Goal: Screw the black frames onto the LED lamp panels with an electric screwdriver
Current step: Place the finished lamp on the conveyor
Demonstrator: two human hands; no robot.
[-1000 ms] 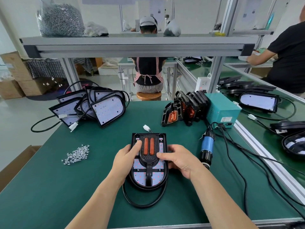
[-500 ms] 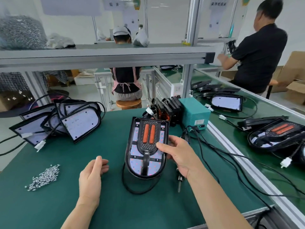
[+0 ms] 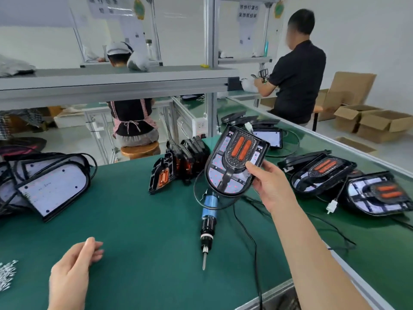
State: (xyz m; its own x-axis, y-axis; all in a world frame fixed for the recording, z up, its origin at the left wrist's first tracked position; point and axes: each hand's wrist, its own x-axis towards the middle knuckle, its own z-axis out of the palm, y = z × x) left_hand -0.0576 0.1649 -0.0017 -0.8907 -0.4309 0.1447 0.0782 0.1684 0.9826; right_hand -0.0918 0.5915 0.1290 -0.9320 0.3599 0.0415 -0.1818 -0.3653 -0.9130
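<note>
While your right hand (image 3: 271,186) grasps the lamp (image 3: 235,162) by its right edge, thumb on the lit face and fingers behind, the lamp is up off the mat (image 3: 145,220), held tilted with its rounded end low and toward you. It is framed in black, with two orange strips (image 3: 242,147) on the upper half. Its cable (image 3: 197,193) hangs in a loop under the rounded end.

Your left hand (image 3: 71,271) is low at the near left of the mat, released – fingers loosely bent, nothing in it. You cannot tell whether it touches the mat.

The screwdriver (image 3: 207,220) lies flat on the mat just below the lamp, bit pointing toward you, the top of its blue body hidden behind the lamp's lower end. Loose frames (image 3: 178,166) stand on edge in a row at the back of the mat, left of the lamp. Bare panels (image 3: 53,189) are piled at the far left with their cables, and screws (image 3: 6,274) lie in a heap at the left edge, near your left hand. On the bench to your right, two more framed lamps (image 3: 321,175) lie face up, side by side.
</note>
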